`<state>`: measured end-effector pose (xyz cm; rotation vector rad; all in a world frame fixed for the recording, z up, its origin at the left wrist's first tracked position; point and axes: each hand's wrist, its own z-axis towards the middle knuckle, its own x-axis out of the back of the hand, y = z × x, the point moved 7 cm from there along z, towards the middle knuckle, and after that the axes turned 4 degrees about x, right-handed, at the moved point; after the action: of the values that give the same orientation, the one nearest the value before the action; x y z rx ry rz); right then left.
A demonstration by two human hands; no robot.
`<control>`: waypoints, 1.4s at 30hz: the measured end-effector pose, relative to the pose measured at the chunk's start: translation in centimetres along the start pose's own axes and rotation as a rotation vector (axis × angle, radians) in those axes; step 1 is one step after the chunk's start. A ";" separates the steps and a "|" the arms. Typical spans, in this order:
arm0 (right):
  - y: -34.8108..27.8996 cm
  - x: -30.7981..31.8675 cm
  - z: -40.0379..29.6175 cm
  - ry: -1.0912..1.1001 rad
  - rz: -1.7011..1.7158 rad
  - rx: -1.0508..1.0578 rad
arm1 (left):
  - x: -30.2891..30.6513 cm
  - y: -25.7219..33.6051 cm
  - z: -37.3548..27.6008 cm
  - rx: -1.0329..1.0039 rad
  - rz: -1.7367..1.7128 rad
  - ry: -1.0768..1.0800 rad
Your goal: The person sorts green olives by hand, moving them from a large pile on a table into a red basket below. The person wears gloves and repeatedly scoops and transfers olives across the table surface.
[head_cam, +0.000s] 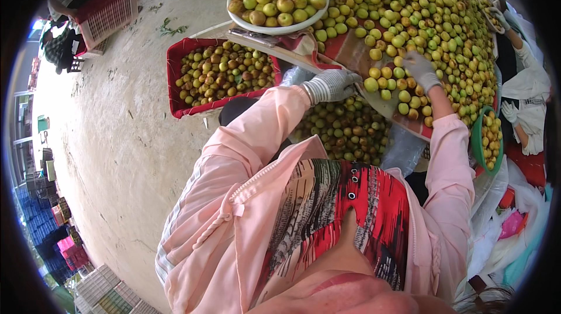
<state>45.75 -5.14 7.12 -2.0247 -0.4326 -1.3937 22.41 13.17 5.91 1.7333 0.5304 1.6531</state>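
My left hand, in a striped grey-white glove, is at the near edge of the sorting table; its fingertips are curled by the edge, and whether they hold anything is unclear. My right hand, in a grey glove, reaches over the green and brownish jujube-like fruits spread on the table. Its fingers are blurred among the fruits, and a grip cannot be made out. Below my left hand lie more fruits in a container under the edge. A white bowl heaped with fruits stands beyond my left hand.
A red-lined crate of fruits stands left of the table. A green basin of fruits is at the right, beside a gloved co-worker. Another person handles a red and white crate at the upper left. Crates are stacked at lower left.
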 end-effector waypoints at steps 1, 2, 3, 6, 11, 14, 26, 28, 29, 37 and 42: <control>-7.0 -1.5 -0.3 -0.092 0.239 0.088 | -0.2 -0.4 -0.3 0.039 0.042 -0.054; -10.9 -3.4 -0.5 -0.041 0.406 0.369 | -1.4 0.6 0.8 0.032 0.062 -0.123; -17.5 -4.7 -1.7 -0.003 -0.097 1.005 | -2.5 -0.1 1.1 -0.082 0.022 -0.016; -31.2 -2.9 -2.1 -0.045 0.811 0.818 | -0.3 1.8 0.6 -0.442 0.092 0.352; -25.4 0.1 -1.5 0.437 0.409 0.569 | 0.6 -0.2 1.5 0.010 0.317 0.140; -11.6 0.1 -0.9 0.450 0.345 0.150 | 2.8 -2.6 0.9 0.047 -0.006 0.382; 13.5 -1.4 -6.4 0.555 -0.334 -0.391 | -1.5 -9.4 1.8 0.458 -1.571 0.338; 12.6 -2.6 -5.8 0.557 -0.346 -0.312 | -2.2 -10.0 2.5 0.411 -1.557 0.354; 11.7 -2.9 -5.8 0.563 -0.287 -0.290 | -2.3 -10.5 2.6 0.394 -1.575 0.348; 8.1 -1.3 -13.4 0.688 0.079 -0.043 | -2.0 -9.1 2.5 0.427 -1.549 0.317; -0.6 -8.5 -17.7 0.468 -0.311 -0.103 | -1.7 -7.8 2.6 0.356 -1.384 0.237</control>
<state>29.54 -15.65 3.68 -1.6762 -0.4841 -2.0521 25.98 16.88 -0.76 0.8506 1.7074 0.7188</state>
